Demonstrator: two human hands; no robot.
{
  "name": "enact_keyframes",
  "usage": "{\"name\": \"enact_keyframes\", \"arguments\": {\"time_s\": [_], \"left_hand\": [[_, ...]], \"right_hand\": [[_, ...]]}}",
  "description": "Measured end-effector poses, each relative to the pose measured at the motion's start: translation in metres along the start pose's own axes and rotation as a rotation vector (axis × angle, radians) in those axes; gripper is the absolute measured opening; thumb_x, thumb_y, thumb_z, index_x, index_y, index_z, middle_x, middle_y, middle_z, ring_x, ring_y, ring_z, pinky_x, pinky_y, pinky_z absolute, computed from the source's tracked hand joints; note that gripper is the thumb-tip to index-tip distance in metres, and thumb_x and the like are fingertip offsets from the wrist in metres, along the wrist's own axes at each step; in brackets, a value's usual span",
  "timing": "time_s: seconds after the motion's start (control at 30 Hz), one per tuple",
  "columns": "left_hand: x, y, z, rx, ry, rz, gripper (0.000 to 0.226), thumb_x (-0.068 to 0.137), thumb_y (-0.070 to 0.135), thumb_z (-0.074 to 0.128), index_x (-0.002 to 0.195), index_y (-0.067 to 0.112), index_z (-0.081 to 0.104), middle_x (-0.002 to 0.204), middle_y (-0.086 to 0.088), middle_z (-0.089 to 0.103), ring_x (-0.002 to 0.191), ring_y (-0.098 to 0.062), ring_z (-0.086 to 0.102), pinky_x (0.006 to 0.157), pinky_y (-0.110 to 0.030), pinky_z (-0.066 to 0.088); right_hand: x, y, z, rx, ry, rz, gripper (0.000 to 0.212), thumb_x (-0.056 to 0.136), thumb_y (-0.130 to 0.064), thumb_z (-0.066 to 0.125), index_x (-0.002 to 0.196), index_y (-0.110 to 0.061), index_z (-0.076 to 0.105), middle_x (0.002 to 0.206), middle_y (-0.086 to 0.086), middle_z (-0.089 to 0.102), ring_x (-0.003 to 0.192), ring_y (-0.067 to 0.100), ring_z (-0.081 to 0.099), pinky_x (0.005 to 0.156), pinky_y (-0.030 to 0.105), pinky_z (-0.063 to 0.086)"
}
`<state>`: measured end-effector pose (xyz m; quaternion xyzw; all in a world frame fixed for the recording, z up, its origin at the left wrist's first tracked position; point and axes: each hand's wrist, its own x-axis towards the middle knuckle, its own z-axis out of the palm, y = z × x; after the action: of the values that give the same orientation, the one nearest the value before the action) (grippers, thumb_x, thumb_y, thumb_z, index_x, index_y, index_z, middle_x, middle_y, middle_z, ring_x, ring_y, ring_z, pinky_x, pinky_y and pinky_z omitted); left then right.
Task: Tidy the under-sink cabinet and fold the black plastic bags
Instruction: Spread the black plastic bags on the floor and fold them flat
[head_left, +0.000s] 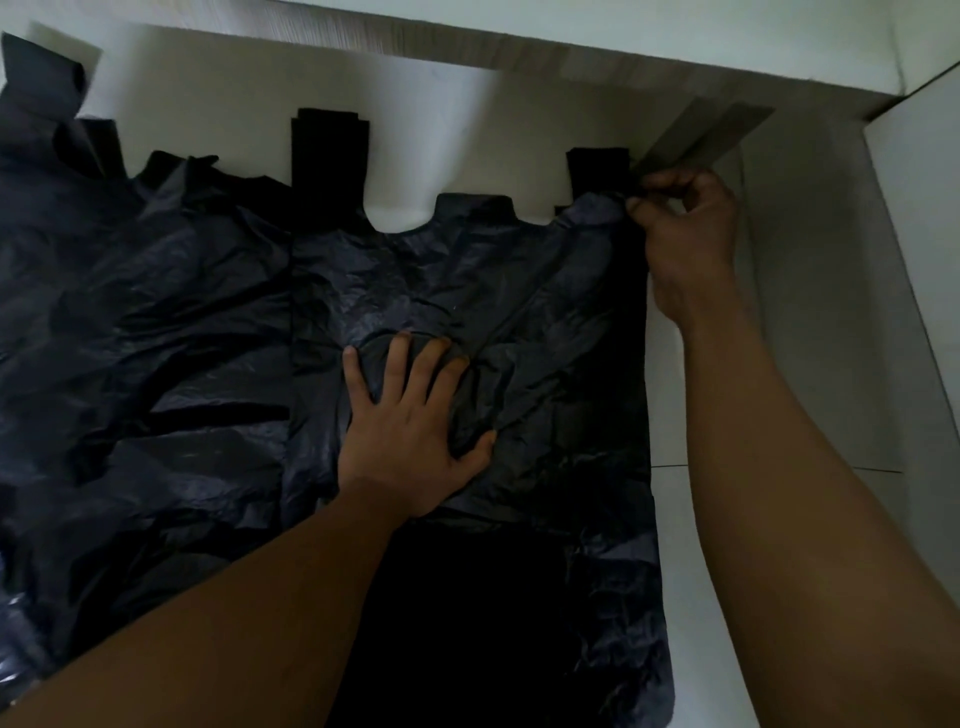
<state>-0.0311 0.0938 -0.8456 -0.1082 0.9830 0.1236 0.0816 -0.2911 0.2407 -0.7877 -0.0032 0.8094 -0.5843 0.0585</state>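
Head view: a white surface (467, 156) lies under everything. Beyond the right hand's grip it ends at a white ledge (675, 31). To the right of the grip stands a white panel (924, 208). A grey strip (701, 137) slants up and away just above that hand.

A black bag (467, 291) lies flat and crumpled on the surface, with its handles pointing away from the person. The right hand (685, 234) pinches the bag's far right corner between thumb and curled fingers, at the foot of a handle (595, 166). Below and to the left of that pinch, the left hand (410, 441) presses flat on the bag's middle with its fingers spread. More black bags (130, 312) lie rumpled and overlapping, well to the left of both hands.
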Motion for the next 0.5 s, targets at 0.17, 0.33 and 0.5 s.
{"name": "enact_keyframes", "arguments": {"time_s": [0.17, 0.33, 0.5], "left_hand": [[0.000, 0.000, 0.000, 0.010, -0.010, -0.003, 0.080, 0.087, 0.077, 0.035, 0.148, 0.025, 0.038, 0.156, -0.002, 0.031, 0.151, -0.035, 0.016, 0.113, -0.074, 0.004], [0.000, 0.000, -0.001, 0.009, -0.010, -0.002, 0.080, 0.087, 0.077, 0.035, 0.148, 0.025, 0.036, 0.156, -0.001, 0.031, 0.150, -0.035, 0.016, 0.113, -0.073, 0.003], [0.000, -0.001, -0.001, 0.002, -0.001, 0.003, 0.079, 0.087, 0.076, 0.037, 0.147, 0.025, 0.038, 0.155, -0.002, 0.032, 0.150, -0.035, 0.018, 0.113, -0.074, 0.004]], "right_hand": [[0.007, -0.017, -0.007, 0.267, -0.111, 0.161, 0.036, 0.075, -0.009, 0.077, 0.108, -0.006, 0.063, 0.105, 0.008, 0.070, 0.094, 0.018, 0.069, 0.080, 0.029, 0.056], [-0.007, -0.024, -0.017, -0.199, -0.257, 0.416, 0.066, 0.067, -0.065, 0.079, 0.110, -0.017, 0.068, 0.104, -0.005, 0.072, 0.096, 0.015, 0.068, 0.078, 0.034, 0.060], [-0.016, -0.008, -0.009, -0.485, -0.230, 0.318, 0.029, 0.078, -0.032, 0.083, 0.086, -0.016, 0.060, 0.096, 0.002, 0.064, 0.092, 0.018, 0.064, 0.077, 0.029, 0.054]]}}
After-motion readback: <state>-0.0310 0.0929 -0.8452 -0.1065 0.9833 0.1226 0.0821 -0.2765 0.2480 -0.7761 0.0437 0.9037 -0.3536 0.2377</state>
